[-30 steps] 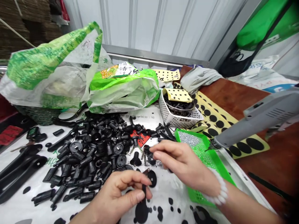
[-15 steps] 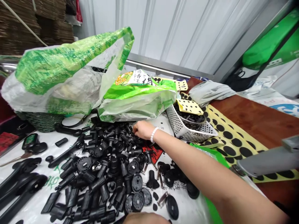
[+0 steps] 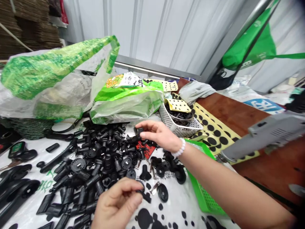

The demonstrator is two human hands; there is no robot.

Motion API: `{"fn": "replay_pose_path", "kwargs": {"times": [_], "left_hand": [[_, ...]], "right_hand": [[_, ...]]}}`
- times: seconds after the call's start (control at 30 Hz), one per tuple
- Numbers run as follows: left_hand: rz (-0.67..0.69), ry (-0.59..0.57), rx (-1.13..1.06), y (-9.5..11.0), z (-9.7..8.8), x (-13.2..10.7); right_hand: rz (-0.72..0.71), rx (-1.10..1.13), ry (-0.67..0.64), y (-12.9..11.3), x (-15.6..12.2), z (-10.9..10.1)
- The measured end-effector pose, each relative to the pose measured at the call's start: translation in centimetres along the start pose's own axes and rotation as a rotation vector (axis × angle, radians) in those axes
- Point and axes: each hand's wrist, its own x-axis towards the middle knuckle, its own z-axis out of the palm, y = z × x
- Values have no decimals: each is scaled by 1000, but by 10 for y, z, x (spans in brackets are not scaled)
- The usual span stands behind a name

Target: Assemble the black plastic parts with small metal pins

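Observation:
My left hand point(image 3: 116, 203) is at the bottom middle, thumb and fingers pinched on a small black plastic part point(image 3: 145, 196) that sticks out past the fingertips. Farther off, my right hand point(image 3: 163, 135), with a white bead bracelet point(image 3: 180, 148) at the wrist, grips a short black plastic piece point(image 3: 140, 132) between thumb and fingers. Its exact kind is partly covered by the fingers. Beneath and left of both hands spreads a heap of black plastic knobs and sleeves point(image 3: 83, 194). A black oval disc point(image 3: 163, 192) lies right of my left hand.
A white perforated basket point(image 3: 171, 124) of black parts stands behind my right hand. Green and clear plastic bags point(image 3: 128, 108) line the back. A green basket point(image 3: 205, 190) lies under my right forearm. A grey power tool point(image 3: 262, 136) juts in from the right.
My right hand has drawn back from the heap with a black piece. My left hand has risen into view holding a black part. The camera view has turned to the right.

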Motion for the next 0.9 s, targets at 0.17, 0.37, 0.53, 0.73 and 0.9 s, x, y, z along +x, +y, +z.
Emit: {"fn": "replay_pose_path", "kwargs": {"times": [0.17,0.37,0.53,0.73,0.9], "left_hand": [[-86,207,-147,-3,1,6],[-104,176,-125,0,19,-2],[-132,142,-97,-2,30,-9],[-162,71,-70,0,44,-11],[-183,22,-2,1,57,-14]], "right_hand": [[46,1125,126,-1,-92,26],[134,1278,340,-3,-137,55],[65,1115,501,-7,-150,56],[-104,657,652,0,-167,62],[-209,391,635,5,-178,62]]}}
